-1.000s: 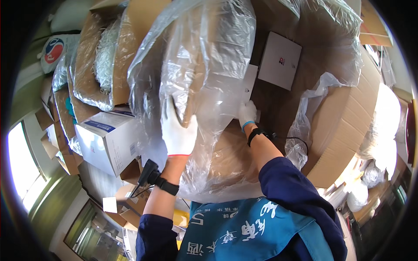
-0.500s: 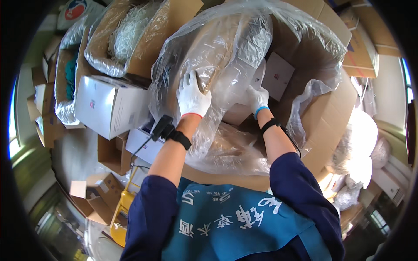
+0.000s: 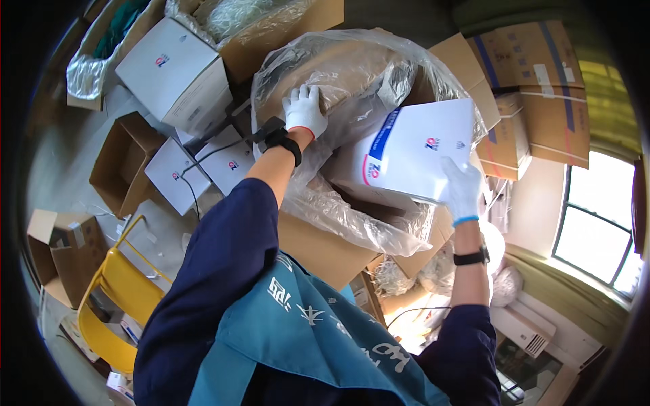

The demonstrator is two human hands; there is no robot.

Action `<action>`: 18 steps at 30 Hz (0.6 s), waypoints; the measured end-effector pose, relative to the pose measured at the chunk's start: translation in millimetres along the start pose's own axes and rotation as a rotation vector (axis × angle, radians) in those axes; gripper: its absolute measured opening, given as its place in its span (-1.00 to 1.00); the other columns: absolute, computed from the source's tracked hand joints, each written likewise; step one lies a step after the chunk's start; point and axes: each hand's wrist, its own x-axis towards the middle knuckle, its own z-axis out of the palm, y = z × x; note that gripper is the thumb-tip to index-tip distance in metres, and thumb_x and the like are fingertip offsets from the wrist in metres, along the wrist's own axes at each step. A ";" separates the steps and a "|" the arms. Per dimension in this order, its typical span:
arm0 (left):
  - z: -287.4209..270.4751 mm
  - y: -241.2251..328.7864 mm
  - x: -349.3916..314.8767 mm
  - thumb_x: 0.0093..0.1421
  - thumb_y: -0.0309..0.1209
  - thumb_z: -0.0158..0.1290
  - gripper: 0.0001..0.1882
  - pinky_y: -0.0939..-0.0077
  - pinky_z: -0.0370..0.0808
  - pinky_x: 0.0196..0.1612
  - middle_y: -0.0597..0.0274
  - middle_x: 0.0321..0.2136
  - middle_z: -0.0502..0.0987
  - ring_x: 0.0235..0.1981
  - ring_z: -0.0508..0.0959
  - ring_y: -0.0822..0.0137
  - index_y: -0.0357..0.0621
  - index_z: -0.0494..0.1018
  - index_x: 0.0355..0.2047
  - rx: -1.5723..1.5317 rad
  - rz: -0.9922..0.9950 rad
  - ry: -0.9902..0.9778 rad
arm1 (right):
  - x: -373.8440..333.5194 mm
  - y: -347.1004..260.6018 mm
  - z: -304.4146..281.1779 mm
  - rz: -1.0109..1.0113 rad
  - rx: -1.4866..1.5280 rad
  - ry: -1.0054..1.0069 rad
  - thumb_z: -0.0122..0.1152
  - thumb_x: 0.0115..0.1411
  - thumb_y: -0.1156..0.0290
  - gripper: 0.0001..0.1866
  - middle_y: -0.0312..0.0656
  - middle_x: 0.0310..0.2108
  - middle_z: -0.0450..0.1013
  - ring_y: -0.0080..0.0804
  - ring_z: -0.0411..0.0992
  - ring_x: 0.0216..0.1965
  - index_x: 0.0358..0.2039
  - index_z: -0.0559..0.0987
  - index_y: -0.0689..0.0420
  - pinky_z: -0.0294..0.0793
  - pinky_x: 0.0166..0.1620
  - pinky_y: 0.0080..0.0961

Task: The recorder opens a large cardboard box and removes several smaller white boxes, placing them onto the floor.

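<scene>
A large cardboard box lined with clear plastic film (image 3: 379, 233) stands in front of me. My left hand (image 3: 305, 111), in a white knit glove, lies on the film over the box's far-left side, its fingers spread. In my right hand (image 3: 462, 189), also gloved, is a white carton (image 3: 413, 145) with a blue band along one side. It is tilted above the opening of the lined box, my fingers at its right edge. The carton hides much of the box's inside. Dark wristbands sit on both my wrists, with a small black device by the left one.
White cartons (image 3: 169, 71) stand at the left, beside an open brown box (image 3: 128, 162). A yellow chair (image 3: 122, 304) is at lower left. Behind are a film-lined box of shredded filler (image 3: 237, 13) and strapped cartons (image 3: 542, 88) at right. A thin cable crosses the left side.
My right hand has come up and rightward out of the lined box, bringing the white carton with it. My left hand stays on the film. The whole view has turned.
</scene>
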 end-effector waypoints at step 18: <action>-245.8 -101.0 -181.1 0.26 0.38 -0.20 -0.25 0.16 0.42 0.11 0.31 -0.09 0.55 -0.07 0.53 0.31 0.01 0.44 0.07 -2.270 -0.620 -0.422 | -322.1 -283.5 16.5 -0.897 -0.613 -0.480 0.38 0.10 0.44 -0.57 -0.10 -0.28 0.59 -0.38 0.57 -0.32 -0.05 0.53 0.39 0.55 -0.22 -0.48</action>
